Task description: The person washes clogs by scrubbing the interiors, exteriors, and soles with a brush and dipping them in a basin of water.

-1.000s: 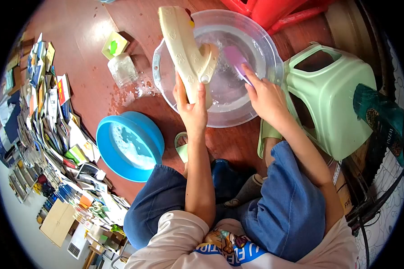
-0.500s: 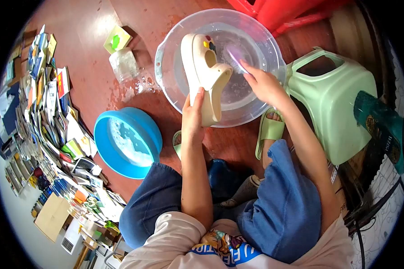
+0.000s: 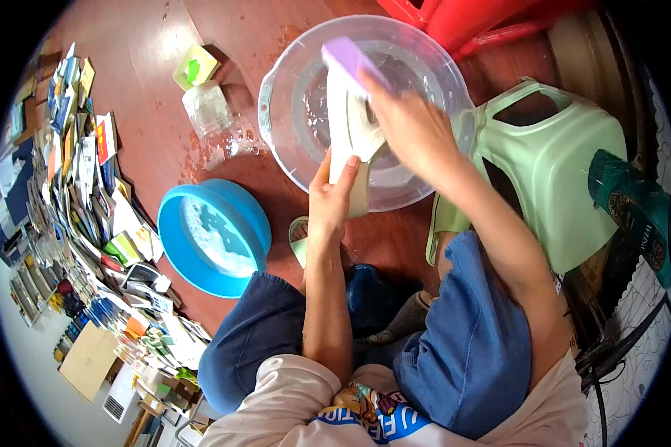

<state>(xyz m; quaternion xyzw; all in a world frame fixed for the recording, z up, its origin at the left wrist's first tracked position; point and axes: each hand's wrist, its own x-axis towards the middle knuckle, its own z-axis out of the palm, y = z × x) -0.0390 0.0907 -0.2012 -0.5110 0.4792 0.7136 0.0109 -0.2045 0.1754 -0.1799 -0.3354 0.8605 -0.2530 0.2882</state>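
My left hand (image 3: 329, 200) gripped the cream clog (image 3: 343, 125), its toe partly hidden by the purple brush (image 3: 353, 63) my right hand (image 3: 419, 132) clutched over the clear basin (image 3: 279, 132).

Shows pale purple on the oblong plastic brush (image 3: 350, 61) and cream on the clog-shaped shoe (image 3: 343, 127). Turns bright blue on the round plastic basin (image 3: 173, 249), pale green on the boxy plastic stool (image 3: 581, 171), reddish brown across the smooth floor (image 3: 127, 97). Carries blue-and-white lettering on the off-white fabric shirt (image 3: 291, 398), plain blue on the denim trousers (image 3: 455, 335).
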